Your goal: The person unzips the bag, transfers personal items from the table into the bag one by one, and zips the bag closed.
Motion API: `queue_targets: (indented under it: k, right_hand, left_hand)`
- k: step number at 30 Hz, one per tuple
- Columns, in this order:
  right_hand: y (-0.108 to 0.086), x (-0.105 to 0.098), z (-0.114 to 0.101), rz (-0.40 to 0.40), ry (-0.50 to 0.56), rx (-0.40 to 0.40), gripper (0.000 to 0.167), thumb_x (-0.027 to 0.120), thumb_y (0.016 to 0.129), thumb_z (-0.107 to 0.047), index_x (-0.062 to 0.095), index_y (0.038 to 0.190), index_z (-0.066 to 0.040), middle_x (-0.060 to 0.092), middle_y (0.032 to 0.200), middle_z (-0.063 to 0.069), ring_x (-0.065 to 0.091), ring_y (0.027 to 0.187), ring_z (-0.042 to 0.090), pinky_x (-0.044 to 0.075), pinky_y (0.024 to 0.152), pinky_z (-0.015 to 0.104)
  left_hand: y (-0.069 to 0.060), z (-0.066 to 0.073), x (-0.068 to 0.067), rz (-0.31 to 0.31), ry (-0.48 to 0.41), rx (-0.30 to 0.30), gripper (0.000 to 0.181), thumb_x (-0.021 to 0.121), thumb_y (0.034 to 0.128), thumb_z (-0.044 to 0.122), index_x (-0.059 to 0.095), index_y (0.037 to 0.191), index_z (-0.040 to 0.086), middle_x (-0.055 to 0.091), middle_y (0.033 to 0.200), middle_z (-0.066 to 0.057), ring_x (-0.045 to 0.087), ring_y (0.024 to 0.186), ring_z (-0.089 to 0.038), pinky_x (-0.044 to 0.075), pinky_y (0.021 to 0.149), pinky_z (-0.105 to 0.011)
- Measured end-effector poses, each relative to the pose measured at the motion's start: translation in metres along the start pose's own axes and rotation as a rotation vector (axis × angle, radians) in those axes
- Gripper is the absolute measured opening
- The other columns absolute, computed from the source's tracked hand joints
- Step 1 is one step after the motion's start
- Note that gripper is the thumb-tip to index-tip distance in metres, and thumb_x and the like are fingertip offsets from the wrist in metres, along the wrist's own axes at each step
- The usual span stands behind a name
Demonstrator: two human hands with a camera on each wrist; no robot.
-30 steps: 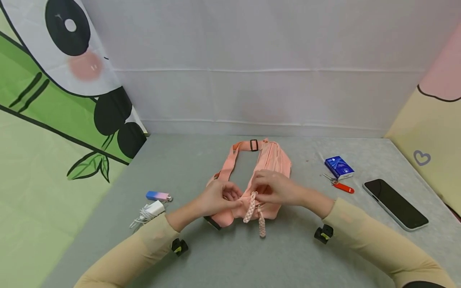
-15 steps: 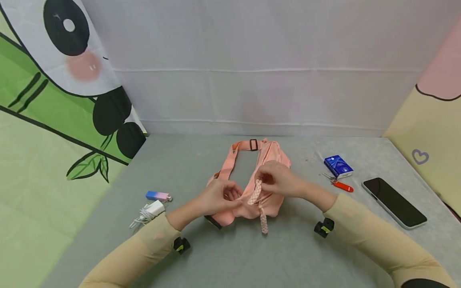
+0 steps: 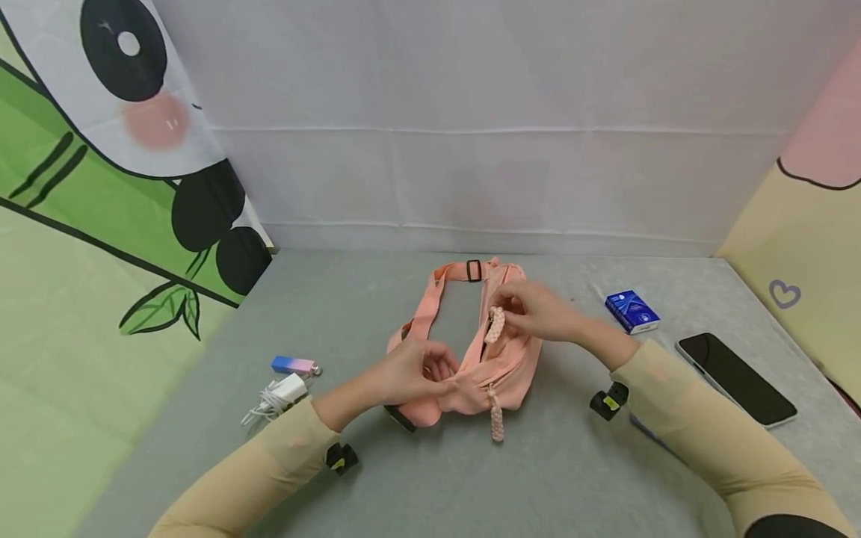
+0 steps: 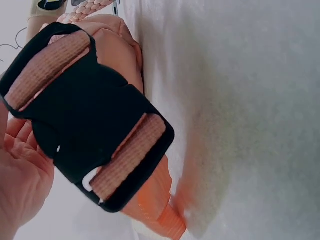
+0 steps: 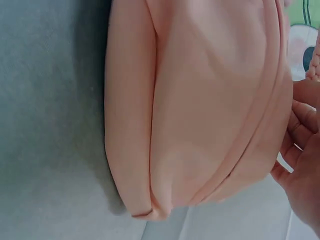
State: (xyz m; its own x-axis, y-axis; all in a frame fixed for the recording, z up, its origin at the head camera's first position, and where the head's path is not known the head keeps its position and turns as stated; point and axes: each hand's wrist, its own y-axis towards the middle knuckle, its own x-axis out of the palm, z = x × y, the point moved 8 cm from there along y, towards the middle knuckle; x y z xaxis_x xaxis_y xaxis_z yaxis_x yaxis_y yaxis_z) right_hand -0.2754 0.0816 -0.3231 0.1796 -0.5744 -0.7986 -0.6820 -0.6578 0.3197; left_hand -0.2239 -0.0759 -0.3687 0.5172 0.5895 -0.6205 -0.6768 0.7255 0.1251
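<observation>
A peach-pink waist bag [image 3: 521, 373] lies on the grey table, its strap [image 3: 424, 310] looped to the left and back. My left hand [image 3: 413, 373] pinches the bag's near left end. With thumb and fingers, my right hand [image 3: 534, 310] holds the braided zipper pull [image 3: 495, 325] on the upper zipper, where a dark gap shows below it. A second braided pull [image 3: 496, 418] hangs down the bag's front. In the left wrist view, the black side-release buckle [image 4: 90, 120] is fastened beside my palm. The right wrist view shows the bag's smooth side [image 5: 210, 110].
On the left lie a blue-pink lighter-shaped item [image 3: 296, 366] and a white charger [image 3: 285, 392] with its cable wound up. To the right are a blue box [image 3: 632, 311] and a phone [image 3: 736, 377]. My right sleeve hides the red-handled tool.
My right hand has drawn the braided zipper pull away and to the right along the bag, and the zipper gap has come into view. My left hand stays at the bag's end.
</observation>
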Motion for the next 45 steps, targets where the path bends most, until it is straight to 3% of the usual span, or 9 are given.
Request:
queue_targets:
  k: [11, 18, 22, 29, 33, 38, 45]
  right_hand:
    - [0.014, -0.02, 0.032, 0.041, -0.046, 0.085, 0.012, 0.056, 0.092, 0.005, 0.065, 0.097, -0.002, 0.063, 0.089, 0.008, 0.057, 0.083, 0.025, 0.045, 0.074, 0.043]
    - [0.022, -0.033, 0.054, 0.093, -0.064, 0.119, 0.013, 0.055, 0.094, 0.004, 0.066, 0.1, 0.002, 0.064, 0.092, 0.013, 0.059, 0.088, 0.029, 0.046, 0.08, 0.047]
    - [0.025, -0.038, 0.064, 0.108, -0.04, 0.154, 0.012, 0.053, 0.096, 0.004, 0.065, 0.1, 0.003, 0.063, 0.093, 0.015, 0.059, 0.089, 0.032, 0.045, 0.08, 0.048]
    - [0.028, -0.042, 0.078, 0.135, -0.09, 0.219, 0.012, 0.053, 0.096, 0.002, 0.063, 0.103, 0.004, 0.063, 0.097, 0.019, 0.058, 0.091, 0.033, 0.046, 0.078, 0.047]
    - [0.031, -0.037, 0.08, 0.13, -0.087, 0.238, 0.014, 0.053, 0.097, 0.0, 0.063, 0.106, 0.004, 0.064, 0.098, 0.018, 0.059, 0.091, 0.032, 0.047, 0.078, 0.046]
    - [0.03, -0.031, 0.085, 0.144, 0.025, 0.286, 0.016, 0.052, 0.098, -0.001, 0.062, 0.108, 0.006, 0.064, 0.1, 0.02, 0.062, 0.088, 0.031, 0.05, 0.076, 0.044]
    - [0.03, -0.031, 0.088, 0.147, 0.075, 0.318, 0.017, 0.051, 0.098, 0.0, 0.063, 0.109, 0.006, 0.064, 0.101, 0.021, 0.063, 0.088, 0.032, 0.051, 0.075, 0.043]
  left_hand:
    - [0.001, 0.007, 0.009, -0.061, -0.028, 0.065, 0.009, 0.074, 0.0858, 0.005, 0.067, 0.09, 0.01, 0.063, 0.076, 0.007, 0.061, 0.07, -0.007, 0.053, 0.066, -0.027]
    - [0.002, 0.011, 0.019, -0.159, -0.065, 0.112, 0.012, 0.075, 0.0845, 0.003, 0.064, 0.086, 0.009, 0.062, 0.074, 0.007, 0.061, 0.067, -0.005, 0.053, 0.061, -0.026]
    - [0.002, 0.015, 0.026, -0.222, -0.123, 0.118, 0.011, 0.074, 0.0849, 0.001, 0.064, 0.086, 0.007, 0.062, 0.074, 0.005, 0.061, 0.066, -0.006, 0.053, 0.061, -0.027]
    - [0.0, 0.019, 0.038, -0.315, -0.188, 0.126, 0.011, 0.071, 0.0861, -0.002, 0.063, 0.085, 0.005, 0.061, 0.072, 0.006, 0.059, 0.063, -0.005, 0.051, 0.057, -0.025]
    - [0.0, 0.02, 0.04, -0.33, -0.172, 0.126, 0.011, 0.072, 0.0861, -0.001, 0.063, 0.085, 0.006, 0.06, 0.071, 0.008, 0.057, 0.062, -0.003, 0.05, 0.057, -0.024]
    - [0.002, 0.013, 0.036, -0.342, -0.165, 0.104, 0.008, 0.074, 0.0868, 0.006, 0.065, 0.086, 0.007, 0.064, 0.072, 0.005, 0.062, 0.064, -0.011, 0.052, 0.059, -0.027]
    - [0.02, 0.0, 0.014, -0.264, -0.159, 0.103, 0.008, 0.073, 0.0881, 0.01, 0.069, 0.093, 0.005, 0.068, 0.076, -0.008, 0.065, 0.065, -0.029, 0.055, 0.061, -0.04]
